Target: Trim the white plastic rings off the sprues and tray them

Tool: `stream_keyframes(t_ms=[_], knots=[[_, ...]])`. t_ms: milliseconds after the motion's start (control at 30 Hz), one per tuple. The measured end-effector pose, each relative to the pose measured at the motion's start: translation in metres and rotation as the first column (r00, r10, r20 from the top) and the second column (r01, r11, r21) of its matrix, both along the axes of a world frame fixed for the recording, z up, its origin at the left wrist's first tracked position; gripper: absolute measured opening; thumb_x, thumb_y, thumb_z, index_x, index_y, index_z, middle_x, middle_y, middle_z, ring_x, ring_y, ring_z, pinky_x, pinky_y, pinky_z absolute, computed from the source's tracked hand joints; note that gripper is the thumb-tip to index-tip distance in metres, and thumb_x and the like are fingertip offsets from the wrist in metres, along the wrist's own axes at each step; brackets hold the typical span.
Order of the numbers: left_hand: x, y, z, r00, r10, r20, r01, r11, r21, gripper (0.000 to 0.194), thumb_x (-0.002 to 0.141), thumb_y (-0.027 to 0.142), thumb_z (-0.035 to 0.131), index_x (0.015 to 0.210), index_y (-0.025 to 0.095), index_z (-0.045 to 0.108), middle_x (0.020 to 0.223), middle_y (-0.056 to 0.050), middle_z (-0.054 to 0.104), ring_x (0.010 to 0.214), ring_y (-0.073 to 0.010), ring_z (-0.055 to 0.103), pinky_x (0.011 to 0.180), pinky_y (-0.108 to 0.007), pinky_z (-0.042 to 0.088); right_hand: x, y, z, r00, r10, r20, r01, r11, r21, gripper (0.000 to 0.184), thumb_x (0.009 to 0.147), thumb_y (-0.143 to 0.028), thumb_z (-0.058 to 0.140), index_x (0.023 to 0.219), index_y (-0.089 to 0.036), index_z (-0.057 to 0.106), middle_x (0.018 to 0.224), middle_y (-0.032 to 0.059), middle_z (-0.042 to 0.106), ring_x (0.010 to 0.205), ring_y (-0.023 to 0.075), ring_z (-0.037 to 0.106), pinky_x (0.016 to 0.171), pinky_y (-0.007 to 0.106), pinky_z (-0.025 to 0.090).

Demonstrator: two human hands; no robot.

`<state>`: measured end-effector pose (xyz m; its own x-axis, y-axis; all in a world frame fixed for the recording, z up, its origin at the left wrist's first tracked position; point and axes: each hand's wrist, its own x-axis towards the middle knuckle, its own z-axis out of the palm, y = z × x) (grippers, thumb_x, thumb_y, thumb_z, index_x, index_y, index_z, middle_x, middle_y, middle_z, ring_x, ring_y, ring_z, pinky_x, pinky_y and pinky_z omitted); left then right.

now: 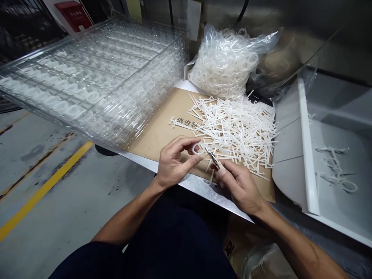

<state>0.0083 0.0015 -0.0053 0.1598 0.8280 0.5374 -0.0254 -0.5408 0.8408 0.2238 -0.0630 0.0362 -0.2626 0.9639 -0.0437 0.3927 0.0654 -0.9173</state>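
Observation:
Between the thumb and fingers of my left hand (175, 162) is a white plastic ring (198, 148), held near the front of the work surface. My right hand (236, 184) grips a pair of nippers (214, 159), whose metal jaws point at the ring's right side. Whether the jaws touch the ring I cannot tell. Just beyond both hands, a heap of thin white plastic sprues (236, 131) covers much of a brown cardboard sheet (154, 133).
Clear trays (122, 89) filled with white parts are stacked at left. Behind the heap stands a clear bag (226, 64) full of white rings. At right, a white bin (310, 155) holds a few loose pieces. The metal table edge (200, 190) runs close to my body.

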Motion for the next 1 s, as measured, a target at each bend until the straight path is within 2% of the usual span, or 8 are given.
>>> stream_keyframes(t_ms=[67, 200, 333, 1000], knots=[[-0.0011, -0.0007, -0.0036, 1.000, 0.023, -0.016, -0.023, 0.999, 0.030, 0.041, 0.084, 0.015, 0.085, 0.124, 0.021, 0.076, 0.099, -0.007, 0.071, 0.086, -0.0165, 0.068, 0.080, -0.030, 0.057, -0.0002, -0.0007, 0.0001, 1.000, 0.014, -0.026, -0.015, 0.999, -0.043, 0.039, 0.109, -0.049, 0.046, 0.089, -0.020, 0.062, 0.073, -0.0016, 0.055, 0.066, 0.0151, 0.051, 0.063, 0.031, 0.038], [-0.0008, -0.0038, -0.0093, 0.998, 0.065, -0.009, -0.065, 0.998, -0.002, 0.040, 0.084, 0.011, 0.084, 0.123, 0.022, 0.076, 0.095, -0.006, 0.072, 0.086, -0.0157, 0.069, 0.078, -0.028, 0.056, 0.0002, -0.0018, -0.0004, 0.996, 0.032, -0.083, -0.044, 0.988, -0.151, 0.041, 0.109, -0.054, 0.046, 0.089, -0.021, 0.059, 0.079, -0.0011, 0.058, 0.067, 0.0147, 0.052, 0.063, 0.031, 0.038], [0.0001, -0.0046, -0.0098, 0.997, 0.079, -0.013, -0.079, 0.997, 0.012, 0.041, 0.083, 0.011, 0.085, 0.122, 0.021, 0.077, 0.096, -0.006, 0.073, 0.083, -0.0150, 0.069, 0.076, -0.027, 0.057, 0.0000, -0.0022, -0.0019, 0.991, 0.016, -0.135, -0.044, 0.976, -0.214, 0.041, 0.108, -0.057, 0.047, 0.088, -0.022, 0.055, 0.083, -0.0005, 0.059, 0.067, 0.0144, 0.051, 0.062, 0.031, 0.038], [0.0030, -0.0046, -0.0058, 0.993, 0.107, -0.039, -0.103, 0.989, 0.106, 0.041, 0.084, 0.014, 0.084, 0.124, 0.021, 0.076, 0.094, -0.005, 0.074, 0.081, -0.0154, 0.070, 0.073, -0.028, 0.058, 0.0015, -0.0033, -0.0015, 0.992, 0.010, -0.128, -0.036, 0.978, -0.207, 0.040, 0.108, -0.056, 0.048, 0.094, -0.022, 0.061, 0.083, 0.0003, 0.061, 0.067, 0.0151, 0.051, 0.062, 0.031, 0.039]])
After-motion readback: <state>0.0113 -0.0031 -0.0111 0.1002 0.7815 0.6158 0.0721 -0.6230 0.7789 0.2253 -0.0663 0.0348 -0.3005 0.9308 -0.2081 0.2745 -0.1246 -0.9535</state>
